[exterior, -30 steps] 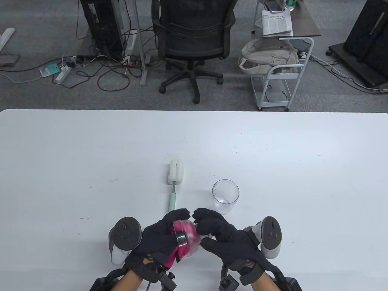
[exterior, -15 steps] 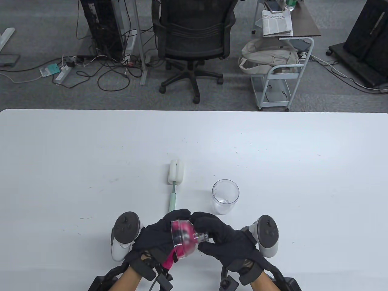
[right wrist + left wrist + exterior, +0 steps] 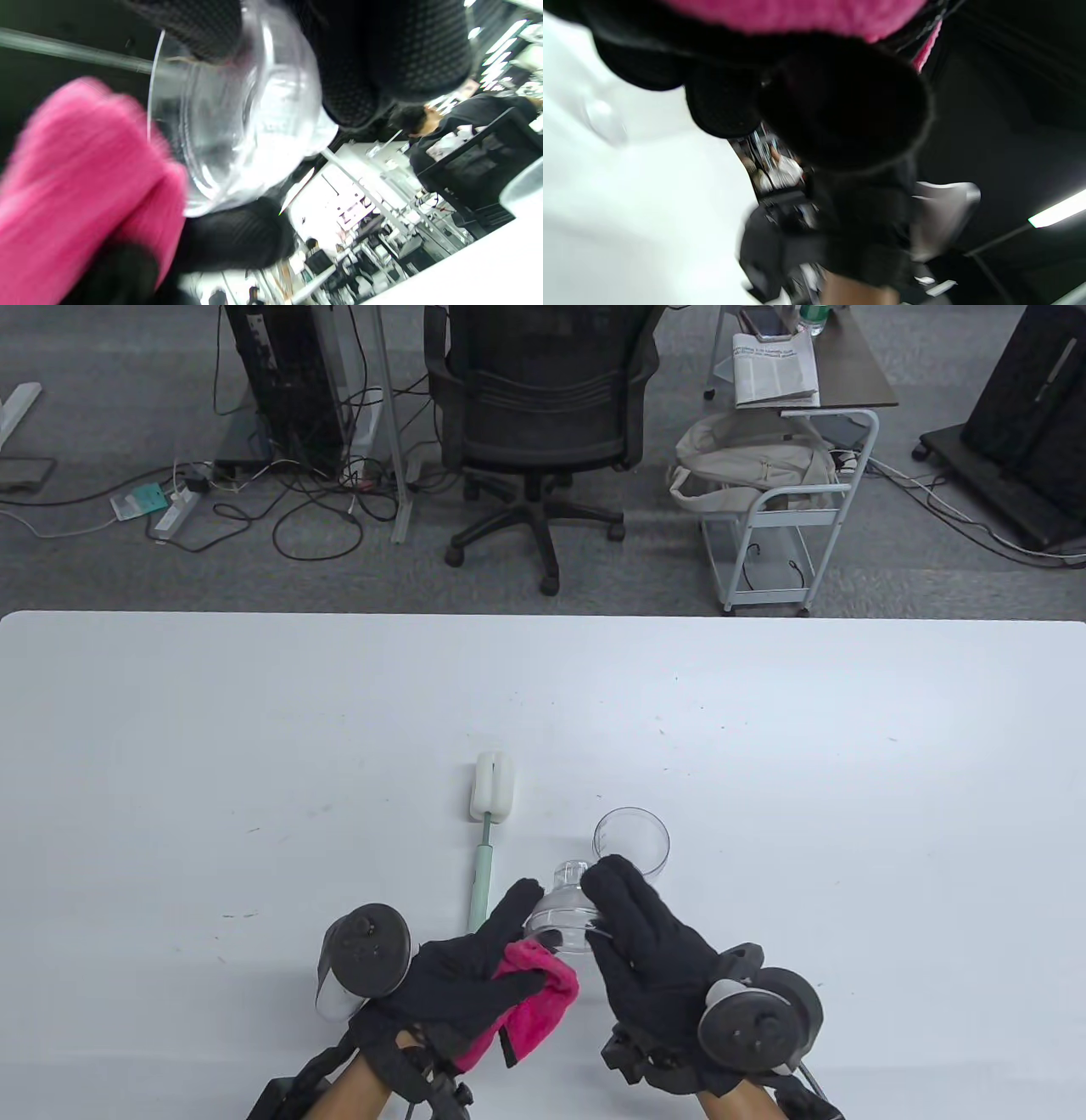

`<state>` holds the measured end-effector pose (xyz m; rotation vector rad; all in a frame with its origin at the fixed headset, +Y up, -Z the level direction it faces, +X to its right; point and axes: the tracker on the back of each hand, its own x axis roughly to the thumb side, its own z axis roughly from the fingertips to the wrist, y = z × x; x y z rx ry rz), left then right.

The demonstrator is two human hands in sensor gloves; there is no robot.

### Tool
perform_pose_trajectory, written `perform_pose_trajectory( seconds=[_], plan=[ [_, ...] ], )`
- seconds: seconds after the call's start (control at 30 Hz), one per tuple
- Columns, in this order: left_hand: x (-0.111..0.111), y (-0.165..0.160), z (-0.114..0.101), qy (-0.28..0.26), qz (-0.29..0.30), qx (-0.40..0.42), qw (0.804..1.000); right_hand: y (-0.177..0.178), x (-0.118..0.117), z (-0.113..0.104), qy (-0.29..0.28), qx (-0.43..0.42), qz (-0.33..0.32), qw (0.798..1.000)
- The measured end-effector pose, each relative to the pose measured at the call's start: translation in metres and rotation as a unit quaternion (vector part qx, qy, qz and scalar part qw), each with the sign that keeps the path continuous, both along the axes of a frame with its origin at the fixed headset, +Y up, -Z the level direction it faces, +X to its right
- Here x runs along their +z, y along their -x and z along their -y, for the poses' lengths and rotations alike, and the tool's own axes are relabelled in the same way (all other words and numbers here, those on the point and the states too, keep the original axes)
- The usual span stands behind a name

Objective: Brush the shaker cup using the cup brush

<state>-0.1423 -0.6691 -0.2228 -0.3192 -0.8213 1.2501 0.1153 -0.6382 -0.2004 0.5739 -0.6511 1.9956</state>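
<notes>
Two hands (image 3: 653, 959) (image 3: 458, 984): right now grips the clear lid (image 3: 567, 909), spout toward twelve o'clock; left, apparently, clutches pink cloth (image 3: 526, 1001), pulled out since before.

The left wrist view is blurred and mostly filled by the dark glove of the left hand (image 3: 835, 106), so its grip cannot be read there. Beside the clear lid (image 3: 567, 912), the pink cloth (image 3: 530, 1001) is partly hidden under those fingers.

Pink cloth (image 3: 536, 994); black hands (image 3: 653, 959); white-headed, mint-handled brush (image 3: 489, 823).
</notes>
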Motion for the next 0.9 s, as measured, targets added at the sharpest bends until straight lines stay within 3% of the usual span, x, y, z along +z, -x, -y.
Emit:
perform_pose_trajectory(
  seconds=[0.1, 0.13, 0.2, 0.23, 0.3, 0.33, 0.4, 0.47, 0.6, 0.67, 0.73, 0.77, 0.83, 0.9],
  plan=[
    [-0.003, 0.018, -0.001, 0.004, -0.124, 0.053, 0.991, -0.02, 0.002, -0.007, -0.015, -0.066, 0.025, 0.997],
    [-0.003, 0.024, 0.001, 0.01, -0.196, 0.055, 0.979, -0.023, 0.002, -0.01, -0.001, -0.101, -0.01, 0.995],
    [-0.002, 0.029, 0.003, -0.011, -0.255, 0.03, 0.966, -0.014, 0.001, -0.007, 0.061, -0.14, -0.123, 0.981],
    [-0.002, 0.027, 0.003, -0.021, -0.255, 0.014, 0.967, -0.004, 0.001, -0.004, 0.094, -0.143, -0.167, 0.971],
    [-0.001, 0.015, 0.004, -0.013, -0.162, 0.038, 0.986, 0.011, 0.003, 0.003, 0.101, -0.122, -0.143, 0.977],
    [0.002, 0.007, 0.006, 0.02, -0.1, 0.07, 0.992, 0.018, 0.003, 0.004, 0.08, -0.07, -0.1, 0.989],
    [0.006, -0.002, 0.01, 0.067, -0.037, 0.133, 0.988, 0.018, 0.003, 0.003, 0.047, -0.014, -0.069, 0.996],
    [0.009, -0.005, 0.009, 0.065, 0.009, 0.152, 0.986, 0.02, 0.006, 0.0, 0.044, 0.021, -0.045, 0.998],
    [0.019, -0.008, -0.004, -0.078, -0.035, 0.04, 0.996, 0.027, 0.01, -0.005, 0.0, 0.179, 0.028, 0.983],
    [0.032, -0.018, -0.01, -0.177, -0.055, -0.052, 0.981, 0.037, 0.013, 0.0, -0.006, 0.239, 0.049, 0.97],
    [0.044, -0.024, -0.015, -0.278, -0.094, -0.108, 0.95, 0.038, 0.011, 0.003, -0.003, 0.204, 0.058, 0.977],
    [0.05, -0.026, -0.018, -0.325, -0.104, -0.115, 0.933, 0.035, 0.009, 0.005, 0.035, 0.16, 0.041, 0.986],
    [0.058, -0.029, -0.022, -0.372, -0.118, -0.105, 0.915, 0.027, 0.004, 0.01, 0.091, 0.076, 0.026, 0.993],
    [0.064, -0.033, -0.021, -0.397, -0.133, -0.087, 0.904, 0.017, -0.004, 0.016, 0.166, -0.024, -0.007, 0.986]
  ],
)
